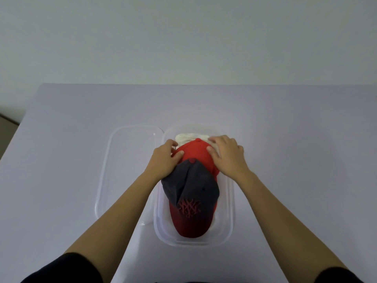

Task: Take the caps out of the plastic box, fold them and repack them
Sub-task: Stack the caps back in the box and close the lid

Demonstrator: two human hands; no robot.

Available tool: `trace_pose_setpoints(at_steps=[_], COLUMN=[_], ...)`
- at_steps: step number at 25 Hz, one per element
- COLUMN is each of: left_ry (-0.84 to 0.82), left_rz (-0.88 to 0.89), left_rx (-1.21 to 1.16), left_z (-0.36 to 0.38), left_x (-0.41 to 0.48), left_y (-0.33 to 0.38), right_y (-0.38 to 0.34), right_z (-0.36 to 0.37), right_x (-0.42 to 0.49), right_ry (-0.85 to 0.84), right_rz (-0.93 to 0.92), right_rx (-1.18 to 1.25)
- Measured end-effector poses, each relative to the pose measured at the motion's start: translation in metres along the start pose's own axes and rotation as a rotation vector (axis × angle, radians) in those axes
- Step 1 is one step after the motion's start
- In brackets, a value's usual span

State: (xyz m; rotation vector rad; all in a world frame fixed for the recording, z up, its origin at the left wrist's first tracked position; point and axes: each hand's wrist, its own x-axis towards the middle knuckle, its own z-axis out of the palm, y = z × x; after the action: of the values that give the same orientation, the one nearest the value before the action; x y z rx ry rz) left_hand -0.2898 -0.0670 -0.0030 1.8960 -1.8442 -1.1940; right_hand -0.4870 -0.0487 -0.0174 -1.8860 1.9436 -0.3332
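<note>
1. Clear lid [126,160] lies flat on the desk [306,139], at 9 o'clock of the plastic box [228,221], just beside it. Thin see-through plastic w/ rounded corners.
2. Left hand [166,160]: thumb on top of the red cap [194,152], fingers curled round its 9 o'clock side. It's a grip, not a flat press.
3. All caps sit inside the box, overlapping in a row. White cap [183,136] is at the 12 o'clock end, red cap in the middle, dark cap [191,186] on top w/ its red brim at 6 o'clock. Crowns look like soft cloth; the dark one is caved in & creased. Its brim looks stiff & curved, w/ a raised stitched logo.
4. Right hand [227,155]: thumb on the red crown, fingers bent over its 3 o'clock side against the white cloth.
5. Step, my guess: lifting the red cap out or bedding it in; can't tell which. If lifting, the dark cap lies over its front, so that prob. needs to come off first.
</note>
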Motion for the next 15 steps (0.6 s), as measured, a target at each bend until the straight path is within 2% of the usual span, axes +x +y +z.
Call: trace_pose_setpoints(at_steps=[3, 5, 7, 10, 12, 15], left_ry=[0.260, 0.388, 0.329, 0.170, 0.127, 0.102], left_rz=[0.144, 0.320, 0.417, 0.344, 0.345, 0.325], left_rx=[-0.181, -0.083, 0.182, 0.484, 0.589, 0.618], left_z=[-0.008, 0.002, 0.022, 0.048, 0.057, 0.064], left_x=[-0.036, -0.068, -0.082, -0.067, -0.054, -0.043], left_y=[0.006, 0.002, -0.003, -0.005, -0.007, -0.010], right_y=[0.015, 0.020, 0.017, 0.006, -0.001, -0.004], right_z=[-0.012, -0.015, -0.014, -0.015, -0.016, -0.010], right_x=[0.018, 0.026, 0.036, 0.053, 0.059, 0.057], right_ry=[0.011, -0.065, -0.116, -0.101, -0.045, 0.005], right_rz=[-0.014, -0.057, -0.088, -0.084, -0.065, -0.015], right_rx=[-0.007, -0.066, -0.063, -0.045, -0.082, -0.202])
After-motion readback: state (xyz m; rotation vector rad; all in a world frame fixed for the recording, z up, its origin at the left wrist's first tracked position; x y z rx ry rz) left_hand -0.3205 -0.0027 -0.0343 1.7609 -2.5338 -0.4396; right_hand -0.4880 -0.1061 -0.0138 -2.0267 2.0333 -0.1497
